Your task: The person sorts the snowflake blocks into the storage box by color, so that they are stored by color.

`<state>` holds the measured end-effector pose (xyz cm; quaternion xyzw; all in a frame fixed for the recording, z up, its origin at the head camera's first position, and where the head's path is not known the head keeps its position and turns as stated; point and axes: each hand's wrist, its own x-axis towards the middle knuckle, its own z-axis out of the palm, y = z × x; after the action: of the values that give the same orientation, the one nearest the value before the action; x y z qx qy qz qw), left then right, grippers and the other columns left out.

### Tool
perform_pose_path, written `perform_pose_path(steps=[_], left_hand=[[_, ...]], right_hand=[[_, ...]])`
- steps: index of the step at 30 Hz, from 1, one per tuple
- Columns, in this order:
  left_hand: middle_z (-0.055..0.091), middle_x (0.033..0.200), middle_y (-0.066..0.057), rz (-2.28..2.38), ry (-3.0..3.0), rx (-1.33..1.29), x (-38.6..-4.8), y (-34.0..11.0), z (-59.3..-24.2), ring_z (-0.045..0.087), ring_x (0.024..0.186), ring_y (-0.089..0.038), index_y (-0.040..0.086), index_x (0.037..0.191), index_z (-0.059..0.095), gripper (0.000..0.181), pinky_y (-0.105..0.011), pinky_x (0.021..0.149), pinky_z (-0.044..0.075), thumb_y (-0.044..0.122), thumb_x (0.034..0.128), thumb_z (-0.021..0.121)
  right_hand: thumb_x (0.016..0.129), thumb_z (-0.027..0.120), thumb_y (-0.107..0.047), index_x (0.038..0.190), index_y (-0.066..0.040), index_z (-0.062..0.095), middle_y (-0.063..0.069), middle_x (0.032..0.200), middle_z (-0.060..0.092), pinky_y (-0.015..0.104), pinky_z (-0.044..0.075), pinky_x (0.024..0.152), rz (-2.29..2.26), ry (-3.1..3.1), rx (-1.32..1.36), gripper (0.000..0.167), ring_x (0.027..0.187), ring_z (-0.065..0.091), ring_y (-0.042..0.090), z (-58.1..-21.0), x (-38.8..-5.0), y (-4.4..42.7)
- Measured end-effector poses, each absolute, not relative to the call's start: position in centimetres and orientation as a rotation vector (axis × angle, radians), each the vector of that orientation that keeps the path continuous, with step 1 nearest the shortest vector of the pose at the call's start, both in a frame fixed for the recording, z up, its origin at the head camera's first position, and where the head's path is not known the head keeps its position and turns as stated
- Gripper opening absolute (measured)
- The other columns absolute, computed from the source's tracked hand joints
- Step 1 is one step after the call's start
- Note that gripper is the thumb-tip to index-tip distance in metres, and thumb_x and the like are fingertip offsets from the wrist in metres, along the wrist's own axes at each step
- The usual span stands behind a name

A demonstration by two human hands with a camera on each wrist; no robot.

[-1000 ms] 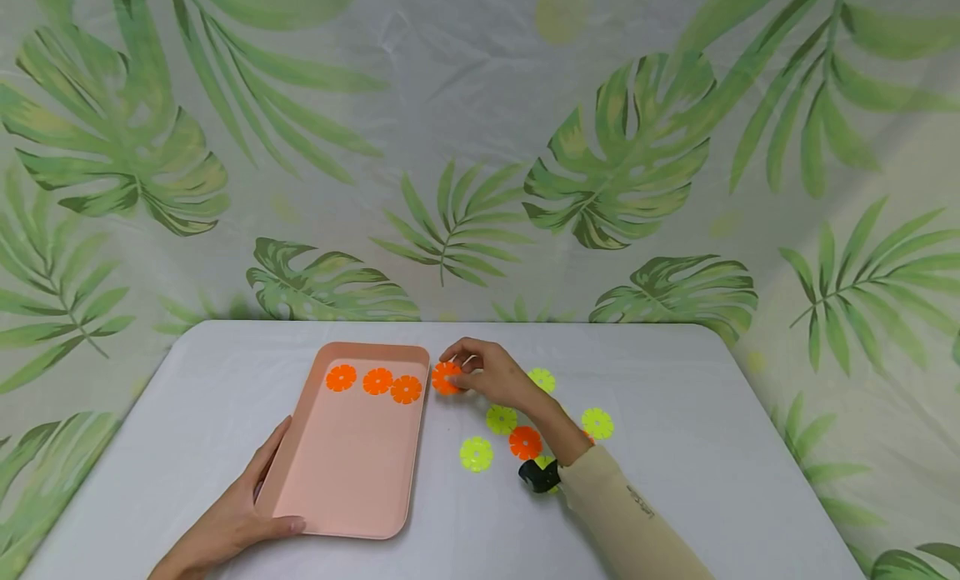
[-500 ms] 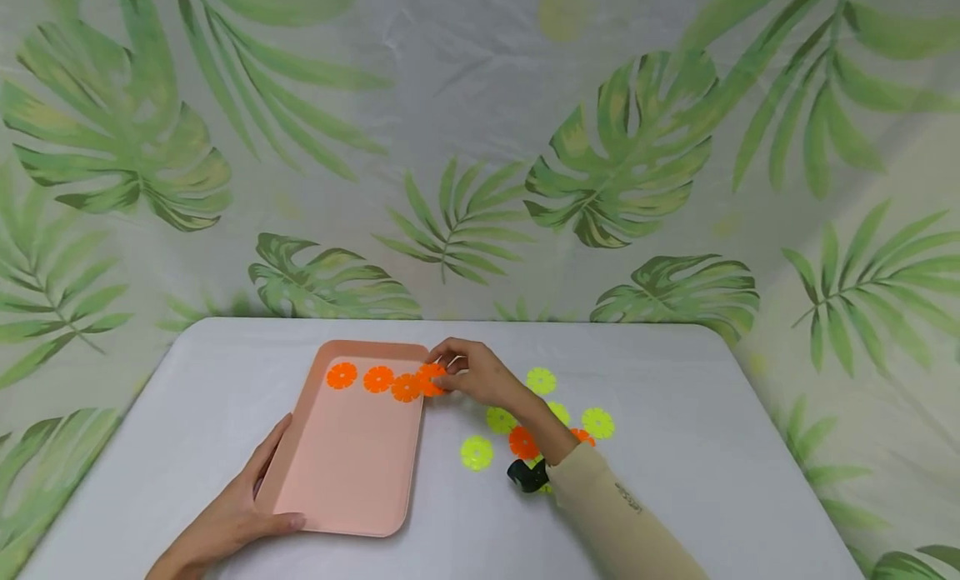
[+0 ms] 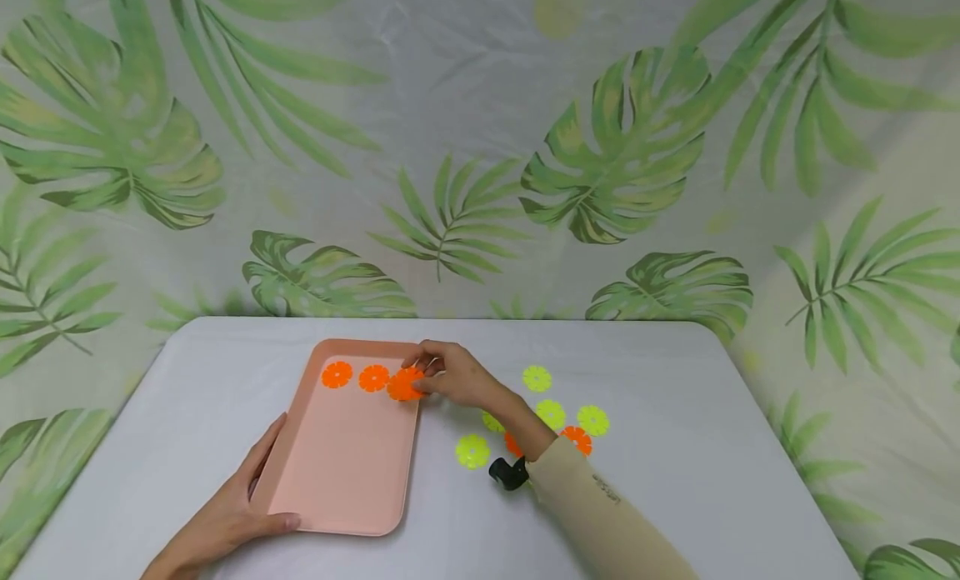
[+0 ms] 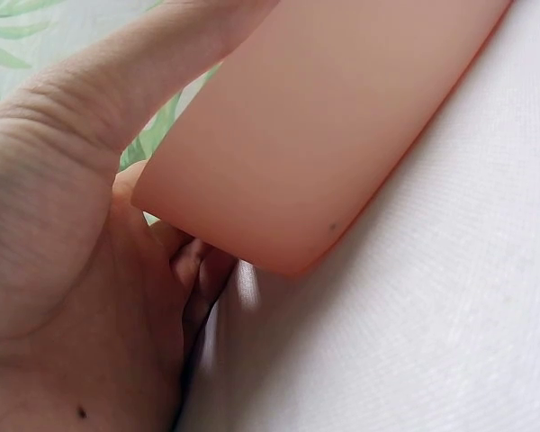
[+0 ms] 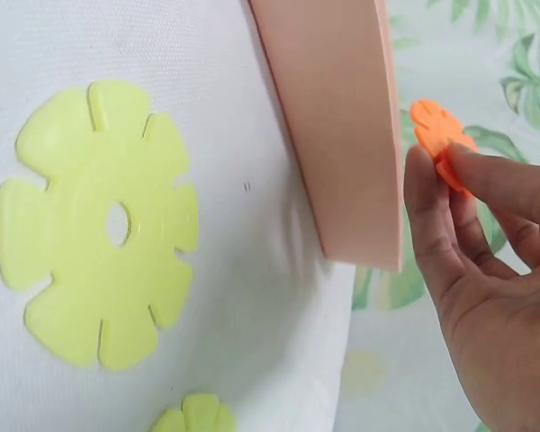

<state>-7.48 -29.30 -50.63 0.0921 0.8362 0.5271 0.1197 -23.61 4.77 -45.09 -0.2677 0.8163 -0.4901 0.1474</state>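
My left hand (image 3: 228,513) grips the near left corner of the pink tray (image 3: 345,463), thumb over the rim; the left wrist view shows the tray's side wall (image 4: 297,135) beside the palm. With thumb and fingers, my right hand (image 3: 457,376) pinches an orange disc (image 3: 405,384) above the tray's far right part, where it overlaps another orange disc beneath. Two more orange discs (image 3: 337,375) (image 3: 373,378) lie in the tray's far end. In the right wrist view, the pinched orange disc (image 5: 438,133) is held over the rim by my right hand (image 5: 495,261).
Right of the tray, several yellow-green discs (image 3: 472,452) and orange discs (image 3: 577,440) lie on the white table (image 3: 675,497), some partly hidden by my right forearm. A black wrist device (image 3: 509,473) is at my right wrist. A leaf-patterned cloth (image 3: 465,80) hangs behind the table.
My right hand has moved left with the pinched orange disc, from outside the tray's right rim to over the tray. My left hand keeps its grip on the corner.
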Motion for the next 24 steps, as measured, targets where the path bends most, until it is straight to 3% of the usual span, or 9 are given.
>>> perform_pose_path(steps=[4,9,16,24], left_hand=[[0.016,0.172,-0.003,1.549,2.444,0.272,-7.5,-29.3,-50.7,0.035,0.129,0.015,0.041,0.167,0.003,0.123,-0.008,0.094,0.032,0.011,0.0817,0.085],[0.015,0.173,-0.003,1.559,2.434,0.270,-7.5,-29.2,-50.7,0.036,0.129,0.013,0.040,0.167,0.003,0.122,-0.009,0.094,0.033,0.010,0.0819,0.085],[0.014,0.173,-0.015,1.536,2.433,0.239,-7.6,-29.2,-50.4,0.036,0.127,0.013,0.042,0.167,0.002,0.122,-0.010,0.093,0.034,0.012,0.0824,0.085],[0.015,0.172,-0.015,1.530,2.433,0.224,-7.6,-29.2,-50.3,0.039,0.126,0.012,0.042,0.167,0.003,0.122,-0.011,0.094,0.036,0.012,0.0821,0.085]], right_hand=[[0.092,0.076,0.000,0.118,-0.007,0.072,0.009,0.112,0.069,0.026,0.053,0.091,-1.399,2.344,-0.748,0.027,0.097,0.061,0.016,-45.1,-23.6,4.2],[0.093,0.074,0.002,0.121,-0.002,0.070,0.018,0.119,0.070,0.025,0.051,0.095,-1.405,2.327,-0.799,0.028,0.109,0.064,0.030,-45.0,-23.7,3.5],[0.092,0.075,0.002,0.114,-0.006,0.072,0.009,0.113,0.070,0.021,0.051,0.091,-1.336,2.306,-0.868,0.024,0.098,0.060,0.012,-45.2,-24.1,2.3],[0.090,0.076,0.004,0.109,-0.007,0.074,0.008,0.109,0.070,0.016,0.050,0.083,-1.143,2.290,-1.010,0.022,0.093,0.057,0.008,-45.7,-25.1,0.9]])
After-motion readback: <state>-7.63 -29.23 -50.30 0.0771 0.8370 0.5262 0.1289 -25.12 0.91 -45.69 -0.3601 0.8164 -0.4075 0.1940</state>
